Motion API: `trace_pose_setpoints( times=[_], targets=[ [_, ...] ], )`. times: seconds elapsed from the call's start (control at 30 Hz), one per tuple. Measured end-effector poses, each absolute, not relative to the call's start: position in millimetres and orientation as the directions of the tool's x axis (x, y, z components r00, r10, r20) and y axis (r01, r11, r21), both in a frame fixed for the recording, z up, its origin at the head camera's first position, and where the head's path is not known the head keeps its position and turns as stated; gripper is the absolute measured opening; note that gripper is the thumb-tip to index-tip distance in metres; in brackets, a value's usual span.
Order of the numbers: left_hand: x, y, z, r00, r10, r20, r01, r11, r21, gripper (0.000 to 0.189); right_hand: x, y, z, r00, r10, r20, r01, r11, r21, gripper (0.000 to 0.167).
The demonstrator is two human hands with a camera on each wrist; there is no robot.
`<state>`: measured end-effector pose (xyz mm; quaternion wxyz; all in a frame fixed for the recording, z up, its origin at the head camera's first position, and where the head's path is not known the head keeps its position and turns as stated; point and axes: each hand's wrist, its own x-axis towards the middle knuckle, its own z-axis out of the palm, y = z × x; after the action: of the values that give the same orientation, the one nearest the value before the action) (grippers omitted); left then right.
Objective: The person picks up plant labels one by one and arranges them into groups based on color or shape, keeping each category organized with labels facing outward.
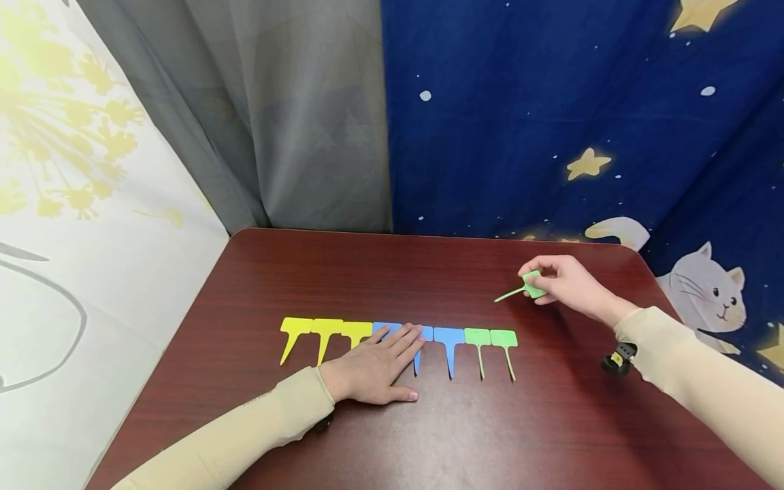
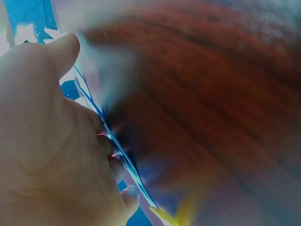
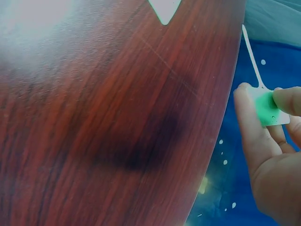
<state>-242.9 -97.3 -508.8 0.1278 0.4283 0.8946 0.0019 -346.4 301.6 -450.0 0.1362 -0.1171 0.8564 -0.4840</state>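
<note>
A side-by-side row of T-shaped plant labels lies on the table: yellow labels [image 1: 297,326] at the left, blue labels [image 1: 450,335] in the middle, two green labels [image 1: 503,338] at the right. My left hand [image 1: 373,371] rests with straight fingers spread over the blue part, partly hiding it and the nearest yellow label. Behind the row's right end, my right hand [image 1: 569,286] pinches another green plant label [image 3: 265,108] by its square head, between thumb and fingers. Its thin stem points left in the head view.
The dark red wooden table [image 1: 459,429] has rounded back corners. A grey curtain [image 1: 318,122] and a blue curtain with stars and a cat [image 1: 520,122] hang behind it; a white patterned cloth [image 1: 92,272] is at the left.
</note>
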Motion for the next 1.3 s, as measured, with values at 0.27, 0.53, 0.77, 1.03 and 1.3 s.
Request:
trace_pose_setpoints(
  times=[0.27,0.53,0.77,1.03,1.3],
  targets=[
    [-243,-97,-510,-0.599,0.769,-0.224,0.767,0.631,0.114,0.092,-337,310,-455,-0.927,-0.352,-0.127,-0.060,0.475,-0.878,0.026],
    [-243,-97,-510,-0.601,0.767,-0.224,0.768,0.632,0.102,0.092,-329,317,-457,-0.928,-0.349,-0.130,-0.073,0.513,-0.856,0.028],
    [-244,-95,-509,-0.604,0.764,-0.228,0.768,0.634,0.092,0.091,-324,323,-459,-0.888,-0.415,-0.198,-0.090,0.578,-0.811,0.023],
    [-245,-95,-507,-0.607,0.762,-0.225,0.767,0.636,0.083,0.090,-317,321,-470,-0.861,-0.455,-0.228,-0.139,0.641,-0.755,0.019],
    [-245,-94,-506,-0.617,0.755,-0.221,0.762,0.644,0.071,0.085,-312,317,-484,-0.881,-0.431,-0.196,-0.219,0.738,-0.638,0.020]
  ],
)
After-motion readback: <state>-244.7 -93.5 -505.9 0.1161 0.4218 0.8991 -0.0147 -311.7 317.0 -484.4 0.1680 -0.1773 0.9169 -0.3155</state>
